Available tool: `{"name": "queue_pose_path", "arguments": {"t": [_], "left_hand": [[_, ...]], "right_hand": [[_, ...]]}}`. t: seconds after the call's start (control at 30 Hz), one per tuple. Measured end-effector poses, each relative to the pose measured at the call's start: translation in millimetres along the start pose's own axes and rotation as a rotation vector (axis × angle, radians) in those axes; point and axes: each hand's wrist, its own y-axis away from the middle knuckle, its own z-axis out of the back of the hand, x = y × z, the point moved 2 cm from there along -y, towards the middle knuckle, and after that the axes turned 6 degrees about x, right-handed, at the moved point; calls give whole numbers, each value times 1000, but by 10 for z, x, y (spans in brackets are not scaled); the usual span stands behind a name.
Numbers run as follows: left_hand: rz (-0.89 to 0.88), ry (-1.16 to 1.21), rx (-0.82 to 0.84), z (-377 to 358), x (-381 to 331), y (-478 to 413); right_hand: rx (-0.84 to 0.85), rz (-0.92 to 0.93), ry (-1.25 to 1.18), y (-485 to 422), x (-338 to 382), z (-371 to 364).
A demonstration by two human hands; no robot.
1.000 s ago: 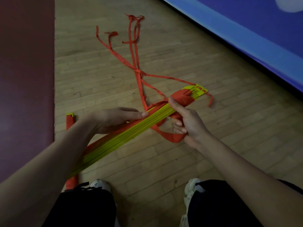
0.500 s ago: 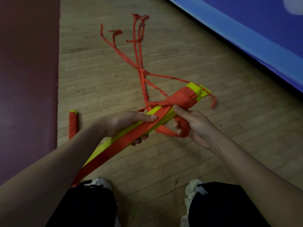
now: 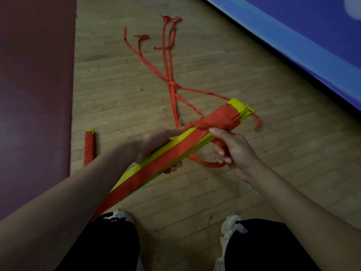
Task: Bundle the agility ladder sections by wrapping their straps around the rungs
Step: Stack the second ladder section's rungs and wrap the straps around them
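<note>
Rungs (image 3: 168, 146), yellow and stacked flat, sit in mid-frame, held clear of the wooden floor (image 3: 254, 192) and running from lower left up to right of centre. A red strap (image 3: 154, 170) lies along the top face. At the far end more strap is wound in a band (image 3: 220, 118) round the stack.

Risk one: the loose tails (image 3: 170, 61) trail over the floor toward the top of the frame and cross each other. In my judgement another turn could drag that crossing into a knot.

Risk two: the slack loop (image 3: 207, 164) hangs below the stack. If it is not drawn tight, the winding would probably sit loose and slip off the end.

Risk three: the stack may fan apart if the supporting hold eases.

Left grip (image 3: 155, 143): closed round the stack at mid-length, fingers curled beneath, forearm entering from lower left.

Right grip (image 3: 234, 151): thumb pressed on the stack just beside the band, fingers curled round the slack loop beneath.

A wrapped bundle (image 3: 89, 147) lies on the floor at left, beside a maroon mat (image 3: 35, 94).
</note>
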Motion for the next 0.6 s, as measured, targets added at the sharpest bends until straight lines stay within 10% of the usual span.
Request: {"name": "queue_pose_path", "arguments": {"t": [0.3,0.6], "left_hand": [[-434,81,-203,-36,22,-33],[-347,-132,-68,-11,31,-39]], "right_hand": [[-83,-22,-38,-13,6,-19],[-72,-43,-69,-25,-10,20]]}}
